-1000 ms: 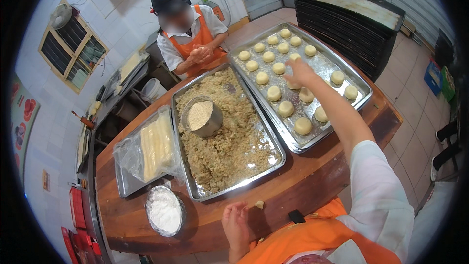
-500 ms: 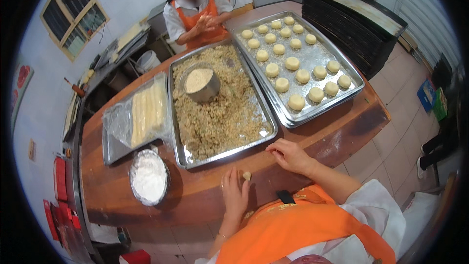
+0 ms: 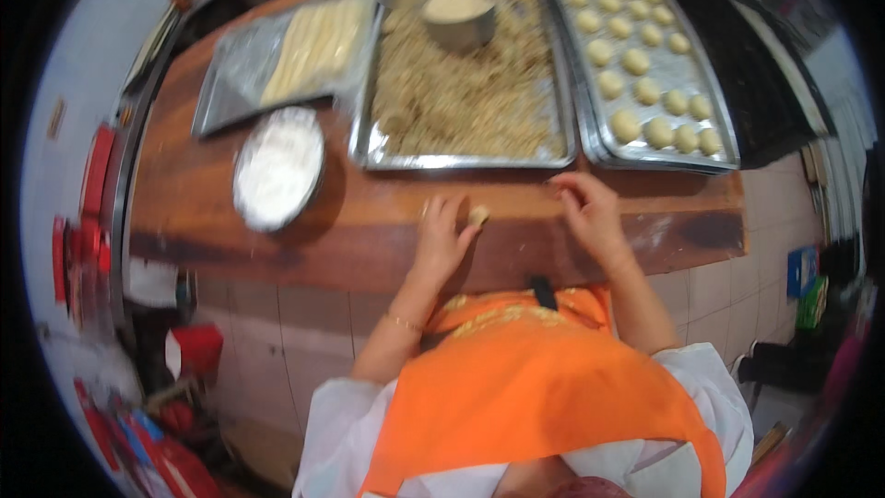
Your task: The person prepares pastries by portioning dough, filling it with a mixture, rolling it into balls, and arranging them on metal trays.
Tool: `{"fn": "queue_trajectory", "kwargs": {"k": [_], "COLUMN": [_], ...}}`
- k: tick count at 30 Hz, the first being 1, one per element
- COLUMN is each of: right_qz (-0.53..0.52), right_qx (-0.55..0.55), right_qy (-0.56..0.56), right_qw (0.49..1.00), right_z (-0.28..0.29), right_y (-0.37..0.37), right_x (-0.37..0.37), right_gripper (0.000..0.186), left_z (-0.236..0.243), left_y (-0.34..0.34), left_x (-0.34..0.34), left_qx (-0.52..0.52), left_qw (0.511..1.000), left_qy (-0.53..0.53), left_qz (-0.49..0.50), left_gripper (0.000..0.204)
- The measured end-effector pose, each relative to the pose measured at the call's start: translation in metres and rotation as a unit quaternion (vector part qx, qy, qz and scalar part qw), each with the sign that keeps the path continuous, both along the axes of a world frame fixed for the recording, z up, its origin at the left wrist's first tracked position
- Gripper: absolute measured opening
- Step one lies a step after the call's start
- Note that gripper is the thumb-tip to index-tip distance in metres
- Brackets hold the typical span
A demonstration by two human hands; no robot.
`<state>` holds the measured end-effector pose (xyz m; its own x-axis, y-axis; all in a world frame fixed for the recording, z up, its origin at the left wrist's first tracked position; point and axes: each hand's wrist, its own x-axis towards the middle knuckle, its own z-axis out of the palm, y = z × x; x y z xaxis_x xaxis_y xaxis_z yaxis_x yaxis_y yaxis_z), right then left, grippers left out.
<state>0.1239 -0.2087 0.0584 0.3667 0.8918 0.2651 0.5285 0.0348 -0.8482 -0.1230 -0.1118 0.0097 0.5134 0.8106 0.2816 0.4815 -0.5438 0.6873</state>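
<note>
My left hand [image 3: 441, 238] rests on the wooden table [image 3: 369, 207] near its front edge, fingers stretched and slightly spread, the thumb apart. Just beside its thumb and forefinger lies a small pale lump of dough [image 3: 477, 215]. Farther right, my right hand [image 3: 595, 217] hovers at or over the tabletop, its fingers loosely bent and the thumb apart from them. I see nothing held in it, though its fingertips are blurred. Beyond both hands stands a metal tray [image 3: 470, 162] spread with brown crumbly filling [image 3: 461, 106].
A metal bowl [image 3: 461, 32] of pale crumbs sits in the filling. On the right, stacked trays [image 3: 664, 163] bear several round dough pieces [image 3: 635, 61]. To the left are a bowl of white flour [image 3: 277, 166] and a tray [image 3: 217, 101] with plastic-covered dough strips [image 3: 318, 41]. Dark trays [image 3: 737, 74] stand farther right.
My view has tilted down and turned, so the table appears squarer and the co-worker is mostly out of sight. Both hands keep nearly the same places; the dough lump still lies by my left hand.
</note>
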Motion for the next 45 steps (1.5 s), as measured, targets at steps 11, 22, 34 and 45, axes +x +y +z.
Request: {"fn": "queue_trajectory", "kwargs": {"k": [11, 22, 34, 45], "right_qz": [0.166, 0.244, 0.235, 0.197], "right_qx": [-0.068, -0.078, -0.090, -0.081], "right_qy": [-0.149, -0.102, -0.206, -0.124], "right_qw": [0.972, 0.961, 0.946, 0.969], "right_z": [-0.020, -0.018, -0.030, -0.023], "right_y": [0.031, 0.047, 0.038, 0.021], "right_x": [-0.055, -0.082, -0.085, -0.078], "right_gripper": [0.021, 0.020, 0.025, 0.039], "left_z": [-0.003, 0.012, 0.056, 0.100], "left_y": [-0.012, -0.010, 0.043, 0.137], "left_x": [-0.009, -0.057, -0.174, -0.154], "left_qx": [-0.013, 0.031, 0.169, 0.225], "left_qw": [0.999, 0.986, 0.924, 0.955], "left_qy": [-0.029, -0.102, -0.094, -0.021], "left_qz": [0.029, 0.125, 0.329, 0.192], "left_gripper": [0.030, 0.016, 0.009, 0.026]}}
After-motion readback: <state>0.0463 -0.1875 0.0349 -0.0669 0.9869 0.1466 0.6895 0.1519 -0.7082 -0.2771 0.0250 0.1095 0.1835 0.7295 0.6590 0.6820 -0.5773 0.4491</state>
